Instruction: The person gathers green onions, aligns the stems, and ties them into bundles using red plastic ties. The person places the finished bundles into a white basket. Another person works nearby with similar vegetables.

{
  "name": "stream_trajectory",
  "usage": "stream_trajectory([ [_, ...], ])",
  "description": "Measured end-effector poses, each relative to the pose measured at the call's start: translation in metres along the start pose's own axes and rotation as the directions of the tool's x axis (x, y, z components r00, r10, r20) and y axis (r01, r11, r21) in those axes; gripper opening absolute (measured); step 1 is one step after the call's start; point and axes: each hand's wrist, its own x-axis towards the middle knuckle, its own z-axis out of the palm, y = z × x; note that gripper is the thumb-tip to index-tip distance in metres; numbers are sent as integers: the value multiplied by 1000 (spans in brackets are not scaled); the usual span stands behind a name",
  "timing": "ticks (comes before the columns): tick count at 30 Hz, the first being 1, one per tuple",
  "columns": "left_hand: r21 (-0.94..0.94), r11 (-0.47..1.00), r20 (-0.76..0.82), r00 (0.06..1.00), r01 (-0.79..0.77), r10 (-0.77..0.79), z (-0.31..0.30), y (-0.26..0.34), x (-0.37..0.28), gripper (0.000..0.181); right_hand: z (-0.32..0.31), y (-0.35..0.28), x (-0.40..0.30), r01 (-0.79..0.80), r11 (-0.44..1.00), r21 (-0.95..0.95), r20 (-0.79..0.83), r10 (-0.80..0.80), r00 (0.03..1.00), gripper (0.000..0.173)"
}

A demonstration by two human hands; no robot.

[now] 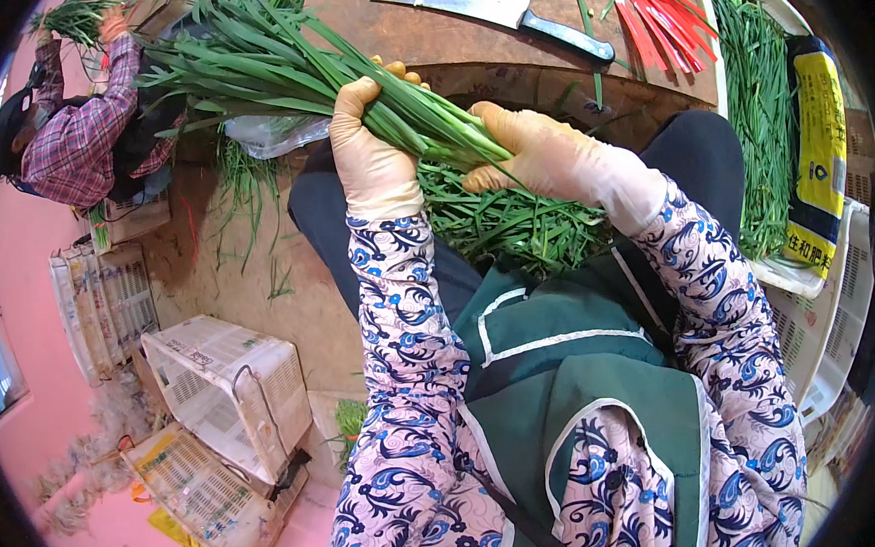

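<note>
My left hand [375, 138], in a pale rubber glove, grips a thick bunch of long green leaves [274, 65], which look like garlic chives. The leaf tips fan out to the upper left. At the bunch's pale stem end, my right hand [535, 151], gloved too, has its thumb and fingers around the stems. Cut green leaves [517, 227] lie in a heap below the bunch, between my knees. On the brown wooden board [438, 36] ahead rests a cleaver [481, 0] with a dark handle, and right of it are red strips [659, 19].
A white crate of green leaves [759, 118] stands at the right, with a yellow and black printed bag [818, 167] at its side. Plastic crates [227, 392] sit at the lower left. At the upper left, a co-worker in a plaid shirt [84, 152] holds up leaves. A clear plastic bag [271, 133] lies near the board.
</note>
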Motion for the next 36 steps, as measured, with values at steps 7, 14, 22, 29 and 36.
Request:
stream_trajectory([
  [7, 19, 1000, 85, 996, 19, -21, 2, 2, -15, 29, 11, 17, -22, 145, 937, 317, 124, -192, 973, 64],
  [14, -142, 986, 247, 968, 82, -45, -2, 2, -15, 33, 15, 11, -52, -115, 619, 777, 167, -27, 986, 48],
  [22, -339, 932, 351, 936, 124, 3, -19, 18, -9, 31, 10, 9, -85, 39, 820, 571, -252, 130, 959, 20],
  [29, -211, 976, 364, 931, 57, 25, -8, 10, -15, 33, 0, -33, -54, 365, 874, -320, -384, -472, 794, 27],
  [36, -172, 979, 281, 958, 105, -54, -11, 0, -16, 27, 7, -28, -43, 347, 873, -344, -377, -467, 800, 33],
])
